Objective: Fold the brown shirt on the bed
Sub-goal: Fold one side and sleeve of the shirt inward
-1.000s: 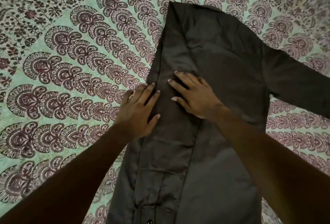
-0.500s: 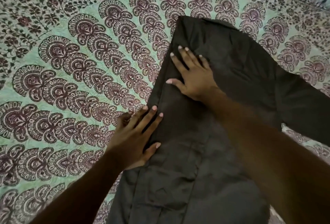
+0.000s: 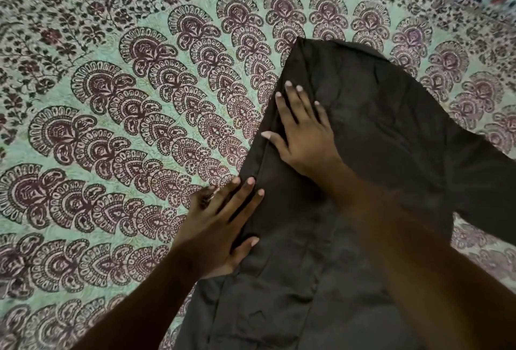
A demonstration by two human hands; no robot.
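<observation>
Pressing flat and released, the left grip (image 3: 220, 227) and, at 1 o'clock from it, the right grip (image 3: 304, 137) held down the folded edge of the brown shirt (image 3: 377, 126), spread on the bed (image 3: 111, 126) from 1 to 6 o'clock, apparently to set the crease.

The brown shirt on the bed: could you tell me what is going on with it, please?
A person is folding the brown shirt, spread on the patterned bedspread. Both hands press flat along its folded left edge, the left hand nearer, the right hand farther up. One sleeve lies out to the right, not yet folded in.
</observation>
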